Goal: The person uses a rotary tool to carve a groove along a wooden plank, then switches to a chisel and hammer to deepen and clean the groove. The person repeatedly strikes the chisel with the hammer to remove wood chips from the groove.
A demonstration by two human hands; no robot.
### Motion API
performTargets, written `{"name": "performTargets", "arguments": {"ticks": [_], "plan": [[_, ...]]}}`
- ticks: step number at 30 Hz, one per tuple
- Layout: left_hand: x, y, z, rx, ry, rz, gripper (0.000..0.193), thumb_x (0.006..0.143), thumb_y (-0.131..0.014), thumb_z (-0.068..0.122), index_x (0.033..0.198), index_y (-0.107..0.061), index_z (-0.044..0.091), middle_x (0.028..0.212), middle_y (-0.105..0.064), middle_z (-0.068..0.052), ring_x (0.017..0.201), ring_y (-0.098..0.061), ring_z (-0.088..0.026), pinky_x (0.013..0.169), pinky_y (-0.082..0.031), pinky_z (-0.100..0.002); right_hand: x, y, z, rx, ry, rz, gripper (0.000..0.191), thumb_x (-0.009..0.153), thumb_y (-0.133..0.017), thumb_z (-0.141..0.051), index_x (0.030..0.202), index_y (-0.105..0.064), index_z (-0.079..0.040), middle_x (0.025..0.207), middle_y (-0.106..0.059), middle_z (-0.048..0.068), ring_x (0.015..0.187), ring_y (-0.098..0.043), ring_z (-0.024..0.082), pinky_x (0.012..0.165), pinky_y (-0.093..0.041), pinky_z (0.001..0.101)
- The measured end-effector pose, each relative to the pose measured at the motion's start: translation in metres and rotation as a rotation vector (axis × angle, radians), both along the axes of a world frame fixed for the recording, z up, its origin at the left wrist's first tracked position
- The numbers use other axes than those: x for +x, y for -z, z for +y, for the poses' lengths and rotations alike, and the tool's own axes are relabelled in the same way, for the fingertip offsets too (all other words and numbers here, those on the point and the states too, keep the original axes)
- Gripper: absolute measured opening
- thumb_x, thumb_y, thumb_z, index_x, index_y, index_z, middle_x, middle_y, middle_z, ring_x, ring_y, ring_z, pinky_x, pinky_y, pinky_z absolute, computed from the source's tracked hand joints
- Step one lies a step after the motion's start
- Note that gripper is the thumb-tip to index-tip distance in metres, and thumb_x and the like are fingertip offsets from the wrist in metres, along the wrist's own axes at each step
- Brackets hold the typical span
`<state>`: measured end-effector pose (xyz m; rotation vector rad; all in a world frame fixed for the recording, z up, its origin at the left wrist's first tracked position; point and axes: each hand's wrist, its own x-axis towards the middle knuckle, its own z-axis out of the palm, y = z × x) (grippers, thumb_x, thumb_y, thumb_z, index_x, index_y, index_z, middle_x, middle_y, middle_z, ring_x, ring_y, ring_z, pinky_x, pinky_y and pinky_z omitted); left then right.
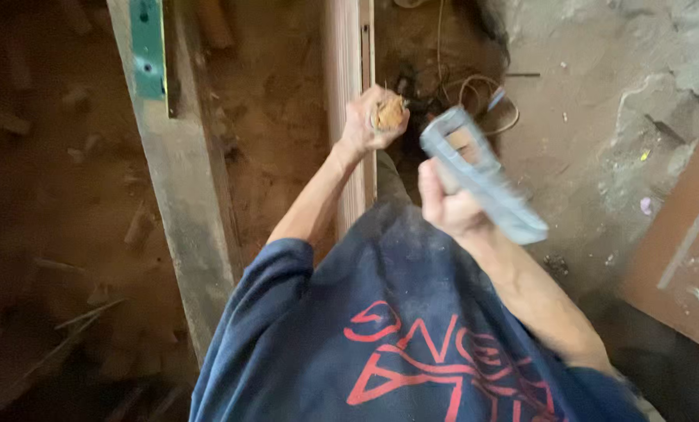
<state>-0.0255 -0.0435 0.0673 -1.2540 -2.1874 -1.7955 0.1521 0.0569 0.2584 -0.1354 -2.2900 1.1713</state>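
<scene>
**Both Hands Clenched Over Wooden Frame**

Grey timber beam (181, 195) lies left of upright pale plank (348, 94). Right hand (451, 207): fingers wrapped tight around the blurred grey metal tool (482, 176). Left hand (369, 121), against the plank: fingers curled shut on a tan wooden handle end (391, 113).

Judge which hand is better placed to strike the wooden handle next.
Right, probably. The right hand grips the grey mallet, raised beside the wooden handle; the left hand is closed around that handle against the wooden strip.
</scene>
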Motion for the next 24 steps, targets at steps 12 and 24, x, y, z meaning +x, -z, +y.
{"name": "performTargets", "arguments": {"ticks": [12, 24], "plan": [[-0.007, -0.008, 0.010, -0.196, -0.034, -0.207, 0.028, 0.084, -0.083, 0.025, 0.100, -0.066, 0.009, 0.090, -0.074, -0.010, 0.079, -0.074, -0.022, 0.072, -0.061, -0.035, -0.007, -0.018, 0.022, -0.044, 0.145, -0.213, 0.030, 0.105, -0.066, -0.020, 0.099, -0.066, 0.009, 0.076, -0.069, 0.018, 0.065, -0.068, 0.031, 0.063, -0.056, 0.0383], [0.007, -0.035, 0.023, -0.089, -0.182, -0.063, 0.033, 0.082, -0.083, 0.034, 0.097, -0.068, 0.008, 0.084, -0.070, -0.012, 0.075, -0.071, -0.026, 0.067, -0.056, -0.036, -0.015, 0.031, 0.031, 0.016, -0.076, -0.515, 0.060, 0.095, -0.066, -0.024, 0.144, -0.045, 0.004, 0.096, -0.069, 0.034, 0.085, -0.068, 0.052, 0.074, -0.057, 0.0527]]}}
